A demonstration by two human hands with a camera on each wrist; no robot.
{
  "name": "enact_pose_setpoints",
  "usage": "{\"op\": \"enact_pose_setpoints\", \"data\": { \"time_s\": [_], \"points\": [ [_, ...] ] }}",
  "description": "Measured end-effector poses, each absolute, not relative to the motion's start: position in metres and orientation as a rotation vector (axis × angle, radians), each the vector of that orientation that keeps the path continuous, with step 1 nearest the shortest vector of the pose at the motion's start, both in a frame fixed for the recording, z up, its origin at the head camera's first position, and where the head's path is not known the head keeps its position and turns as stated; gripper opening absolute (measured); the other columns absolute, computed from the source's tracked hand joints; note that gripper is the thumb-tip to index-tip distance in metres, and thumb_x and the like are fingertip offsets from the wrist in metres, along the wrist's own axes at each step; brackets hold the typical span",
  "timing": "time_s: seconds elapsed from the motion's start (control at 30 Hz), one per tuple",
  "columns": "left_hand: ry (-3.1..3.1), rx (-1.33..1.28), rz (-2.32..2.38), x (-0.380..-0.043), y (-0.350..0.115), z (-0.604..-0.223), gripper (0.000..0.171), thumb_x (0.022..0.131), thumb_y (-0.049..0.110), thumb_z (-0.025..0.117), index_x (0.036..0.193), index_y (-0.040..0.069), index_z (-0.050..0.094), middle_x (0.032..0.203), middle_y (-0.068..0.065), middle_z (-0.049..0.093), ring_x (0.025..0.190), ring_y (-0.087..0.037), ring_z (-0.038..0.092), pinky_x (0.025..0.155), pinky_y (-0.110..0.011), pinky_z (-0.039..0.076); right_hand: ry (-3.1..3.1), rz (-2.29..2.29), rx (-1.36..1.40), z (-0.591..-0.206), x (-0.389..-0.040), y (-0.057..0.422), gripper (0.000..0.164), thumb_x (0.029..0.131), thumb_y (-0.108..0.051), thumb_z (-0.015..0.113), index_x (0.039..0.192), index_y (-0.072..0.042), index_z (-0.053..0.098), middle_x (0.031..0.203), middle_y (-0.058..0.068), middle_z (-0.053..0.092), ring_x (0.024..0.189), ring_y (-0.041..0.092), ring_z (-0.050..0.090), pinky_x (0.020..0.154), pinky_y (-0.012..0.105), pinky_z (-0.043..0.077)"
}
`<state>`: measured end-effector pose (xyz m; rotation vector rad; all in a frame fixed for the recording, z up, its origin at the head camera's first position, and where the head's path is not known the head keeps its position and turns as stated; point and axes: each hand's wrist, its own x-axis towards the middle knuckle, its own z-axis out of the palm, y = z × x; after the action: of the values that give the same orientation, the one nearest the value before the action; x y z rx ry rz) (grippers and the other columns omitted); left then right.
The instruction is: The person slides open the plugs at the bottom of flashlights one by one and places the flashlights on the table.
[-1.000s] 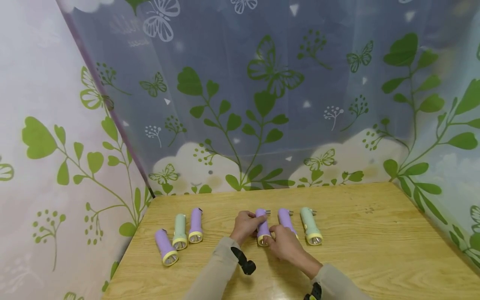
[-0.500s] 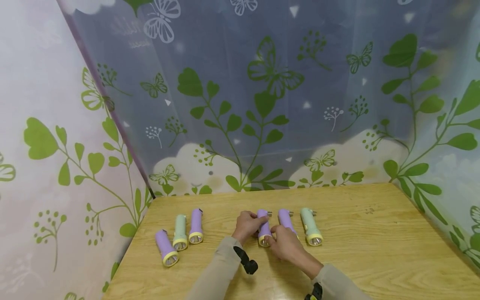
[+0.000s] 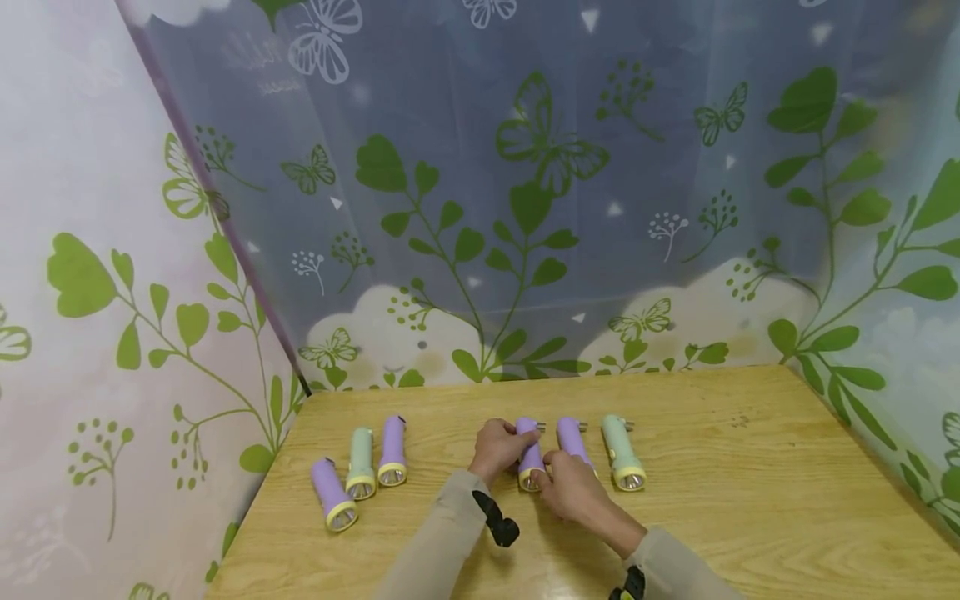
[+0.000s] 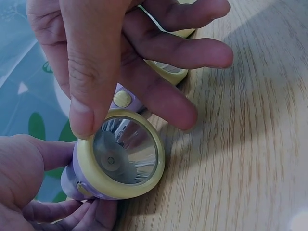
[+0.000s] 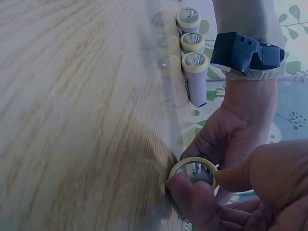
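A purple flashlight with a yellow head [image 3: 530, 457] lies mid-table, its lens facing the person. My left hand [image 3: 495, 450] grips its body, thumb across the top and fingers on the far side. In the left wrist view, the right hand [image 4: 96, 53] sets its thumb on the yellow rim [image 4: 89, 163], while its other fingers reach out fairly straight beside the lens. From the head view, this right hand [image 3: 576, 490] partly hides a second purple flashlight [image 3: 570, 435]. Farther right lies a green flashlight [image 3: 618, 446].
On the left side lie a purple flashlight [image 3: 327, 483], a green flashlight [image 3: 361, 454] and another purple flashlight [image 3: 393, 442]. The wooden table [image 3: 712, 467] is bordered by patterned curtains [image 3: 450, 250] at the back and sides.
The left hand and the purple flashlight in it have shifted slightly to the right. The right hand has stayed in nearly the same place.
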<state>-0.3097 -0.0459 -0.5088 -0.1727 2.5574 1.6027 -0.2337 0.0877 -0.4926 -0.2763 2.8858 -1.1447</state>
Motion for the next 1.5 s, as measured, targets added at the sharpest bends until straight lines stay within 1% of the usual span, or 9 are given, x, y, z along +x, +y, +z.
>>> {"op": "enact_pose_setpoints", "data": {
  "time_s": [0.3, 0.6, 0.7, 0.8, 0.9, 1.0, 1.13, 1.33, 1.5],
  "points": [
    [2.646, -0.203, 1.519, -0.310, -0.043, -0.510, 0.043, 0.083, 0.033, 0.083, 0.101, -0.002, 0.067, 0.090, -0.011, 0.068, 0.069, -0.016, 0.067, 0.055, -0.023, 0.053, 2.886, -1.136, -0.278, -0.494, -0.235, 0.089, 0.018, 0.099, -0.013, 0.062, 0.103, 0.003, 0.068, 0.051, 0.000, 0.055, 0.033, 0.006, 0.047, 0.036, 0.024, 0.039],
    [2.661, -0.196, 1.500, -0.312, -0.042, -0.514, 0.044, 0.084, 0.037, 0.082, 0.101, -0.001, 0.068, 0.092, -0.012, 0.069, 0.074, -0.018, 0.068, 0.058, -0.024, 0.054, 2.908, -1.098, -0.259, -0.494, -0.236, 0.090, 0.016, 0.097, -0.015, 0.064, 0.092, -0.001, 0.066, 0.056, 0.001, 0.055, 0.041, 0.012, 0.051, 0.040, 0.027, 0.041],
    [2.655, -0.197, 1.504, -0.311, -0.042, -0.514, 0.044, 0.085, 0.038, 0.081, 0.102, -0.001, 0.068, 0.091, -0.011, 0.069, 0.071, -0.016, 0.068, 0.057, -0.023, 0.054, 2.903, -1.088, -0.266, -0.491, -0.238, 0.092, 0.021, 0.097, -0.016, 0.064, 0.100, 0.005, 0.067, 0.059, 0.003, 0.057, 0.044, 0.012, 0.052, 0.043, 0.027, 0.042],
    [2.635, -0.185, 1.521, -0.312, -0.042, -0.513, 0.045, 0.087, 0.038, 0.078, 0.104, -0.002, 0.066, 0.089, -0.012, 0.070, 0.067, -0.016, 0.069, 0.054, -0.023, 0.056, 2.896, -1.101, -0.257, -0.485, -0.238, 0.095, 0.036, 0.099, -0.018, 0.063, 0.118, 0.012, 0.064, 0.063, 0.004, 0.059, 0.047, 0.012, 0.051, 0.044, 0.026, 0.041],
    [2.644, -0.167, 1.512, -0.313, -0.043, -0.511, 0.045, 0.089, 0.037, 0.076, 0.106, -0.003, 0.066, 0.092, -0.014, 0.071, 0.071, -0.018, 0.070, 0.057, -0.025, 0.057, 2.894, -1.127, -0.232, -0.477, -0.239, 0.096, 0.044, 0.099, -0.021, 0.063, 0.128, 0.012, 0.060, 0.063, 0.007, 0.060, 0.046, 0.011, 0.046, 0.043, 0.025, 0.036],
    [2.678, -0.154, 1.478, -0.313, -0.046, -0.508, 0.047, 0.091, 0.039, 0.073, 0.110, -0.004, 0.066, 0.095, -0.016, 0.071, 0.078, -0.021, 0.068, 0.064, -0.029, 0.057, 2.909, -1.137, -0.229, -0.468, -0.240, 0.097, 0.042, 0.099, -0.022, 0.065, 0.128, 0.009, 0.062, 0.069, 0.009, 0.066, 0.050, 0.010, 0.049, 0.046, 0.024, 0.037],
    [2.707, -0.171, 1.444, -0.315, -0.054, -0.501, 0.049, 0.094, 0.041, 0.068, 0.115, -0.003, 0.064, 0.098, -0.017, 0.070, 0.084, -0.025, 0.065, 0.071, -0.035, 0.054, 2.927, -1.138, -0.253, -0.452, -0.241, 0.099, 0.037, 0.099, -0.022, 0.065, 0.124, 0.005, 0.066, 0.085, 0.011, 0.073, 0.061, 0.012, 0.061, 0.052, 0.027, 0.047],
    [2.732, -0.178, 1.429, -0.318, -0.065, -0.489, 0.048, 0.097, 0.042, 0.065, 0.119, 0.000, 0.063, 0.110, -0.019, 0.069, 0.093, -0.030, 0.066, 0.073, -0.041, 0.055, 2.957, -1.209, -0.280, -0.432, -0.243, 0.103, 0.033, 0.100, -0.023, 0.064, 0.120, 0.003, 0.068, 0.097, 0.014, 0.074, 0.071, 0.015, 0.067, 0.058, 0.030, 0.053],
    [2.796, -0.123, 1.380, -0.320, -0.076, -0.483, 0.045, 0.099, 0.040, 0.063, 0.122, 0.001, 0.064, 0.109, -0.018, 0.071, 0.094, -0.032, 0.068, 0.079, -0.045, 0.056, 3.011, -1.213, -0.315, -0.420, -0.243, 0.105, 0.032, 0.100, -0.023, 0.064, 0.119, 0.002, 0.069, 0.102, 0.015, 0.075, 0.082, 0.021, 0.072, 0.063, 0.033, 0.057]
  ]
}}
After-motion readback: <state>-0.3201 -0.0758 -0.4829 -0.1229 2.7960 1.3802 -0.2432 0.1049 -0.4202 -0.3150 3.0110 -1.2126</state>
